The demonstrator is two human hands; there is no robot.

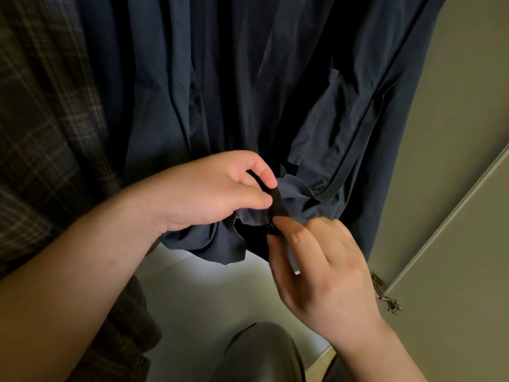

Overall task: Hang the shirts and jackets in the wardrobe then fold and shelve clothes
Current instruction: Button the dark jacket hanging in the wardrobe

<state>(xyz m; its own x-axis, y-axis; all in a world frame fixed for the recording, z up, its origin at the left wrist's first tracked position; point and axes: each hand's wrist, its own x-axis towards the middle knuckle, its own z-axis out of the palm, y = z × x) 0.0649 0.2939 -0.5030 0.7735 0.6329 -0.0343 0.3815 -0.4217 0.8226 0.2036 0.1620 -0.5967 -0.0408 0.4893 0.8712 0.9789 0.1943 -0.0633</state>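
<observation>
Nearest, a knee in grey trousers [261, 351] sits above a pale wardrobe floor [206, 293]. The right hand [325, 274] pinches a small dark zip slider [271, 227] between thumb and forefinger. Just left and farther, the left hand [209, 191] pinches the bunched hem beside it. The navy jacket [248, 78] hangs behind them, thin, creased, with mesh lining and an open zip. A dark plaid shirt [41, 119] hangs left; a grey-green wardrobe door [454, 188] stands right.

Grey trouser knee [264, 354] bottom centre, over a brightly lit white surface [220, 299]. Olive-green door [468, 299] at right, metal hinge [385, 296] at its inner edge, low down.
</observation>
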